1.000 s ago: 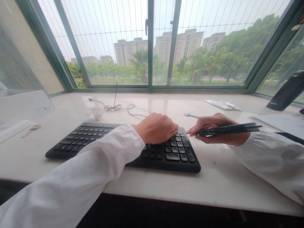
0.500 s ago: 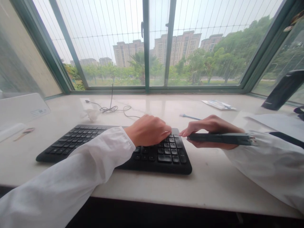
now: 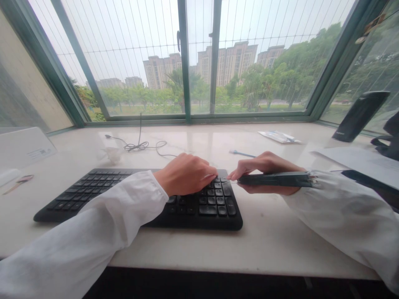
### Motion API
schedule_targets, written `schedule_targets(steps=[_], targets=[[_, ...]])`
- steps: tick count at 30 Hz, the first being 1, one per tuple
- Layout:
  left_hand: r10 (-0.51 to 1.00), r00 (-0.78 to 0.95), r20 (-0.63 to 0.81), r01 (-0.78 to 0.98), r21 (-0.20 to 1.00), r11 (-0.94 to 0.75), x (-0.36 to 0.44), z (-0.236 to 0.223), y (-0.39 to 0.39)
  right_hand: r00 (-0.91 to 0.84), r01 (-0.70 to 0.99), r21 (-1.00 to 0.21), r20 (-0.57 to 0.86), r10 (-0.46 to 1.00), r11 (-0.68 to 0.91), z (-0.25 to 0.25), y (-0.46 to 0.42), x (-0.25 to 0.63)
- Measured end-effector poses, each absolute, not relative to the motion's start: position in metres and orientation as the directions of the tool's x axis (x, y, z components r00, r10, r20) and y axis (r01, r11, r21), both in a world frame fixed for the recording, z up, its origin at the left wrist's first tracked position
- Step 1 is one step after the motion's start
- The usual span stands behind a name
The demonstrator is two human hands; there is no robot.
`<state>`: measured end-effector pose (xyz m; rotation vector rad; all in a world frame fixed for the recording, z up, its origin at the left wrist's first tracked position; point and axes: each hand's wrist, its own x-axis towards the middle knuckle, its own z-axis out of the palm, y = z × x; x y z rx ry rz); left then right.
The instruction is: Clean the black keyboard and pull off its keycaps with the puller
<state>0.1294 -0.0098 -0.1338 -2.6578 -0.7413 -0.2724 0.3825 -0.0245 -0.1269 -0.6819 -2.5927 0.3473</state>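
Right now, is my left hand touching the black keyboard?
Touching. The head view shows the left hand resting on the black keyboard, its fingers draped down onto the keys near the top edge.

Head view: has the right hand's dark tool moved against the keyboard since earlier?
Yes: the dark tool has levelled, its thin tip now reaching over the top right corner of the keyboard.

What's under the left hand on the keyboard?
The left hand lies over the right end of the black keyboard. Number-pad keys show just in front of it; the keys beneath the palm and fingers are covered, so which ones it touches cannot be seen.
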Motion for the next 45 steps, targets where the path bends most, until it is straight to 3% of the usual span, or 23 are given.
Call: schedule_targets(steps=[13,20,26,45], targets=[[0.490,0.833,0.257,0.549,-0.274,-0.790,0.129,-0.134,-0.011,-0.767,0.372,-0.435,0.354,0.535,0.820,-0.133,-0.023,0.379],[0.498,0.831,0.249,0.553,-0.273,-0.787,0.129,-0.133,-0.011,-0.708,0.409,-0.412,0.419,0.568,0.814,-0.142,-0.019,0.377],[0.498,0.831,0.249,0.553,-0.269,-0.789,0.130,-0.133,-0.012,-0.712,0.358,-0.485,0.410,0.570,0.798,-0.147,-0.015,0.378],[0.506,0.826,0.248,0.560,-0.264,-0.785,0.129,-0.133,-0.012,-0.787,0.368,-0.418,0.336,0.518,0.830,-0.134,-0.011,0.388]])
